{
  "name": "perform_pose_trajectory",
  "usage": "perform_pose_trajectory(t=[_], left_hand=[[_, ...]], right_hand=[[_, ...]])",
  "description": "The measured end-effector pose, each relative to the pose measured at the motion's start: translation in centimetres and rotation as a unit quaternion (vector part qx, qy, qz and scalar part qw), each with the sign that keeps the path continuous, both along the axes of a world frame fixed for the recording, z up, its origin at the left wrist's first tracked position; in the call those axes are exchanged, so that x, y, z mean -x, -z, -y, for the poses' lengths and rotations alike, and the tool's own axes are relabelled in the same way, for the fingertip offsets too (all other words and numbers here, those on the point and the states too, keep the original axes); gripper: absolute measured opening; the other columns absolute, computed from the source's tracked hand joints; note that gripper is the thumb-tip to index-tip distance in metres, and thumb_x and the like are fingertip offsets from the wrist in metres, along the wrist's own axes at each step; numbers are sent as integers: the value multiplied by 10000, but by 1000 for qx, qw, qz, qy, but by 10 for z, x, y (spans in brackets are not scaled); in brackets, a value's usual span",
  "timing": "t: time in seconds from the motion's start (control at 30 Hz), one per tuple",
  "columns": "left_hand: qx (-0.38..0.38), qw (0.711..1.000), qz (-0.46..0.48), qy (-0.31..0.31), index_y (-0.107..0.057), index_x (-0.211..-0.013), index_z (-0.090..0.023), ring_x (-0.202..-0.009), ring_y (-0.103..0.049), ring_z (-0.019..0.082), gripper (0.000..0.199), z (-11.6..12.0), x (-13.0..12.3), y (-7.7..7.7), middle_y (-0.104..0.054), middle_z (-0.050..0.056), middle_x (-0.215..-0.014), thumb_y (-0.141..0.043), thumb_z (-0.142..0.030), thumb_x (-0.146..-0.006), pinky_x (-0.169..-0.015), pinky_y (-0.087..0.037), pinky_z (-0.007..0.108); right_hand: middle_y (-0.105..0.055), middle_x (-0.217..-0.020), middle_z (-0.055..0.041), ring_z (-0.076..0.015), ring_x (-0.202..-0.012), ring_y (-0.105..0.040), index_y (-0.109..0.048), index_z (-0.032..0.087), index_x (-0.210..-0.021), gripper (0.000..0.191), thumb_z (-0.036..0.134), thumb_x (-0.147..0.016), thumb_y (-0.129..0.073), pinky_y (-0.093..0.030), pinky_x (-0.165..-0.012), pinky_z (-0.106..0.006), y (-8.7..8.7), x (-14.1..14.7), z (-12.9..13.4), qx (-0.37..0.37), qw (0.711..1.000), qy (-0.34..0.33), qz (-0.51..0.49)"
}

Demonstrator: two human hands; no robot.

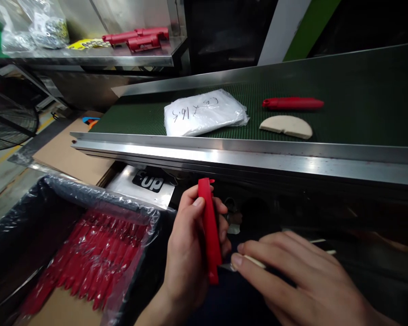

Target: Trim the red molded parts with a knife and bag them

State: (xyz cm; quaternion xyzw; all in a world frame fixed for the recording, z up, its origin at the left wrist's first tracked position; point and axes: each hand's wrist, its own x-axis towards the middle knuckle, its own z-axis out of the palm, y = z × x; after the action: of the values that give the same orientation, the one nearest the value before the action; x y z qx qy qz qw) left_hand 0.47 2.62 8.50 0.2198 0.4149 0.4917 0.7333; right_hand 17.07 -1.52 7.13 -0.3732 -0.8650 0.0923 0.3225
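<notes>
My left hand (190, 240) is wrapped round a long red plastic part (210, 231), held nearly upright below the conveyor's edge. In my right hand (292, 276) is a small knife (255, 261) with a pale handle, pinched between thumb and fingers. Its blade tip is at the lower right edge of the red part; whether it touches is hard to tell. Another red part (293, 103) lies on the green conveyor belt (139, 111), behind a beige half-round piece (286, 126).
A white plastic-wrapped packet (206, 113) lies on the belt. At the lower left stands a lined bin (98, 192) with several red parts (98, 253). More red parts (144, 40) rest on a metal shelf (98, 56). A fan (10, 108) stands far left.
</notes>
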Motion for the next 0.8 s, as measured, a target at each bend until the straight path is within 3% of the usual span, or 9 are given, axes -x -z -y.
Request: perform_pose_trajectory(t=[0.1,0.3,0.4,0.57,0.8], left_hand=[[-5,1000,-3,-3,-486,-1089,-238,-577,-416,107,157,-2,1,0,-530,12,-912,-427,-322,-970,-431,-348,183],[30,997,-63,24,-471,-1001,-244,-493,-414,62,272,8,0,3,-550,-27,-840,-685,-258,-834,-389,-359,146],[24,995,-88,36,-468,-1003,-246,-445,-420,52,345,19,0,5,-567,-28,-812,-739,-318,-802,-380,-374,155],[75,992,-85,49,-468,-954,-243,-452,-430,42,467,29,0,1,-572,-27,-760,-836,-398,-711,-429,-365,148],[82,992,-77,59,-476,-948,-254,-448,-381,38,465,30,-3,0,-545,-49,-713,-840,-418,-710,-426,-314,148]], right_hand=[[-696,-957,-64,-165,-814,-631,-677,161,-1064,276,74,-934,-450,-492,-652,-297,0,-4,-2,-3,1000,3,-25],[-639,-1111,-94,-178,-1049,-587,-649,136,-1155,385,-38,-851,-489,-509,-837,-306,-12,-20,-15,-5,998,56,-36],[-643,-1094,-108,-195,-1022,-595,-641,129,-1184,374,-15,-871,-497,-504,-803,-323,-15,-17,-22,-20,997,72,-19],[-650,-1087,-124,-228,-967,-603,-639,126,-1191,361,9,-877,-502,-498,-754,-365,-14,-9,-27,-33,997,70,-15],[-640,-1107,-131,-233,-953,-589,-621,108,-1211,376,-4,-868,-517,-490,-741,-380,-12,-10,-25,-30,998,56,-15]])
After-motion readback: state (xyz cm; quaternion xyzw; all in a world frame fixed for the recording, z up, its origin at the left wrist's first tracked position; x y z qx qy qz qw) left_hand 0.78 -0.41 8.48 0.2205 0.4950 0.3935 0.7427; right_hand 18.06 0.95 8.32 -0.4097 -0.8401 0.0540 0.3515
